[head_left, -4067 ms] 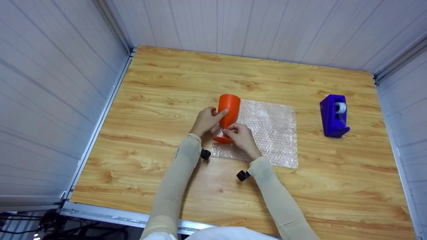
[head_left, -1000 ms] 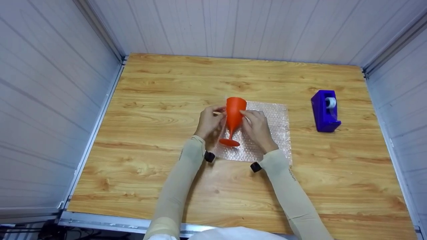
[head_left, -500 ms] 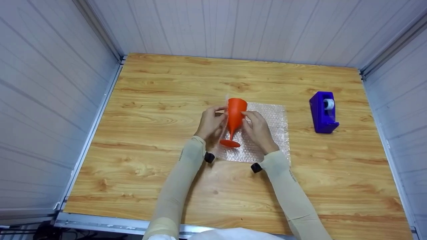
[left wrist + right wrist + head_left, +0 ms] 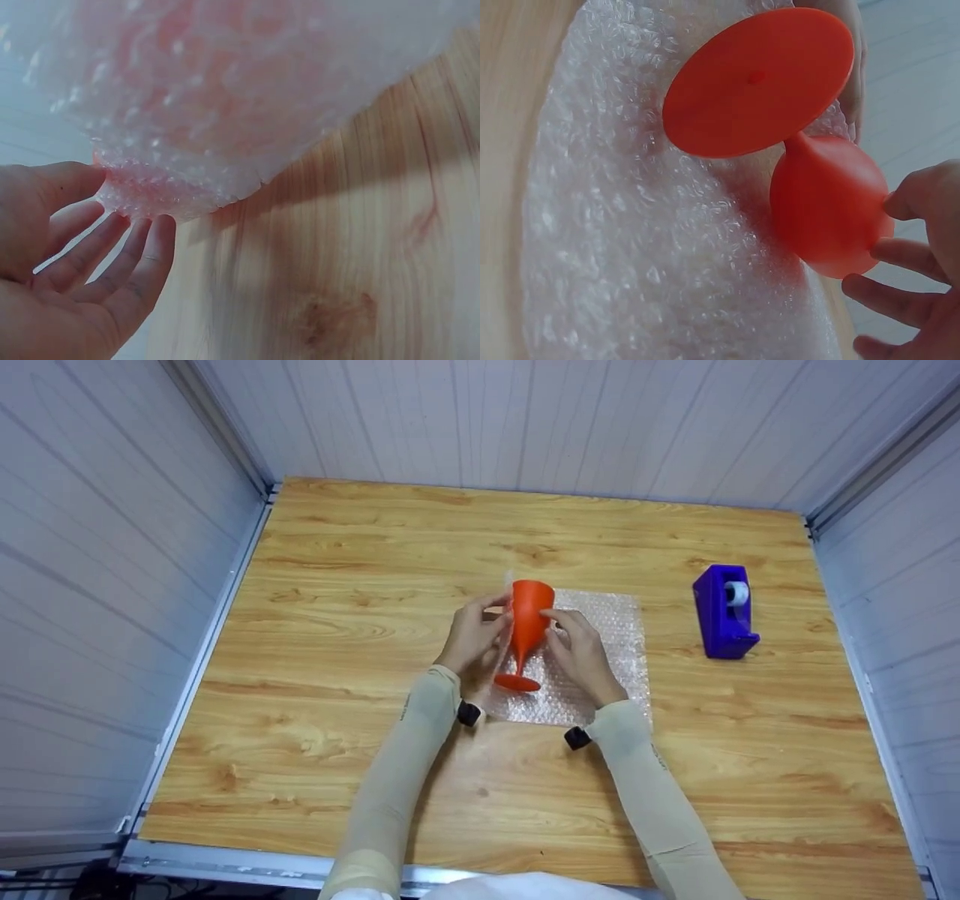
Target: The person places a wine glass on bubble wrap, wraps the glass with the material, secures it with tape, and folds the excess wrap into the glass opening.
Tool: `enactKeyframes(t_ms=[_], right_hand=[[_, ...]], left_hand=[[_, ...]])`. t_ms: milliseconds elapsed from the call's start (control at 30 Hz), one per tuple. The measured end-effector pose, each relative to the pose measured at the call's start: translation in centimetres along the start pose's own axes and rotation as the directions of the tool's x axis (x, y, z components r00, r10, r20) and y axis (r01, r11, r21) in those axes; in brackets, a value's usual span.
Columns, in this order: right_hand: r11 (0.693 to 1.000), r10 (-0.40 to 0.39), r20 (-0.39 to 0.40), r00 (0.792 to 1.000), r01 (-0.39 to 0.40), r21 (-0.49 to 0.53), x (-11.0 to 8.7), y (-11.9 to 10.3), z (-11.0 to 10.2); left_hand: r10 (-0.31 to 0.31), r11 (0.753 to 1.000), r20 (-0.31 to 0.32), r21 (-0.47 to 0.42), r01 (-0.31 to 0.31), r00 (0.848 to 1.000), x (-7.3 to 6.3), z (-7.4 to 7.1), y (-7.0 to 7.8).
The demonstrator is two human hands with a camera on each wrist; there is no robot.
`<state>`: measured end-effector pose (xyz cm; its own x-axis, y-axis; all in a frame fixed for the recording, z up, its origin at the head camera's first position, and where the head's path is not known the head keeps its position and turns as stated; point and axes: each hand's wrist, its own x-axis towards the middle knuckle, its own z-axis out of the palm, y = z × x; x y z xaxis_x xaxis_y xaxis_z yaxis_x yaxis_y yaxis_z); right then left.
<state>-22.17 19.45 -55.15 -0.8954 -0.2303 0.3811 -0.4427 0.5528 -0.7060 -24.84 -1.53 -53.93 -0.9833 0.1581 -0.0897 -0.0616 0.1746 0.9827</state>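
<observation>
An orange goblet (image 4: 531,619) lies on its side on a sheet of bubble wrap (image 4: 607,622), its bowl away from me and its round foot nearer. My left hand (image 4: 471,634) holds the sheet's left edge, raised against the bowl. In the left wrist view, the thumb and fingers of the left hand (image 4: 97,262) are at the edge of the bubble wrap (image 4: 172,112), with orange showing through. My right hand (image 4: 579,649) grips the bowl from the right. Its thumb and fingertips touch the goblet (image 4: 829,206) in the right wrist view.
A blue tape dispenser (image 4: 726,611) with a white roll stands at the right on the wooden table (image 4: 337,562). Pale panel walls (image 4: 480,420) enclose the back and both sides. A metal rail (image 4: 232,870) runs along the front edge.
Over four seconds, my left hand has gone from the goblet to the wrap's left edge and raised it. My right hand has moved from stem to bowl. The last half second shows hardly any movement.
</observation>
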Motion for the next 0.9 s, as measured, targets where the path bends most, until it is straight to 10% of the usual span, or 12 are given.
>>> enactKeyframes(t_ms=[900], right_hand=[[0.994, 0.104, 0.103, 0.989, -0.108, 0.03, -1.2, 0.6, -0.2]], left_hand=[[0.131, 0.95, -0.015, 0.289, -0.121, 0.991, 0.2, 1.0, 0.8]])
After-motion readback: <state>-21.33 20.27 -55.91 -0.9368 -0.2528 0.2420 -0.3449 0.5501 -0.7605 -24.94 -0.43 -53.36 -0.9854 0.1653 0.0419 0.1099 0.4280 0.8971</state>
